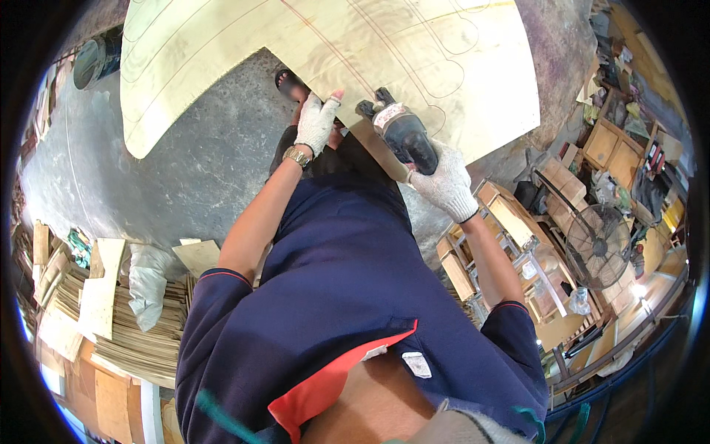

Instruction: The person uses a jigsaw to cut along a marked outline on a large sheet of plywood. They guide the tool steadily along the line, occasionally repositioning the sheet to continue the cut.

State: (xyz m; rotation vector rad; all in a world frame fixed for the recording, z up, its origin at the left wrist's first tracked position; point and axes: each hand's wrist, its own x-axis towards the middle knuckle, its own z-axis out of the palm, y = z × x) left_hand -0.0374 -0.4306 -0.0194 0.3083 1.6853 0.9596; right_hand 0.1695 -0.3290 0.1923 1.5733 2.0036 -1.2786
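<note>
A pale wooden panel (484,81) fills the top of the view, marked with curved and straight red lines and cut with an angled notch. My left hand (318,122), in a white knitted glove with a watch at the wrist, holds the panel's lower edge at the notch. My right hand (441,180), also gloved, grips the rear of a black hand-held power tool (405,137) resting over the same edge, right of my left hand. The tool's blade, if any, is hidden. My foot in a dark sandal (290,85) shows under the notch.
A grey floor (148,200) lies below, with a dark cylinder (92,63) at upper left. Stacked thin boards (148,329) and a pale sack (146,281) are at lower left. At right are a standing fan (595,244), wooden frames (503,211) and piled cartons and clutter (610,152).
</note>
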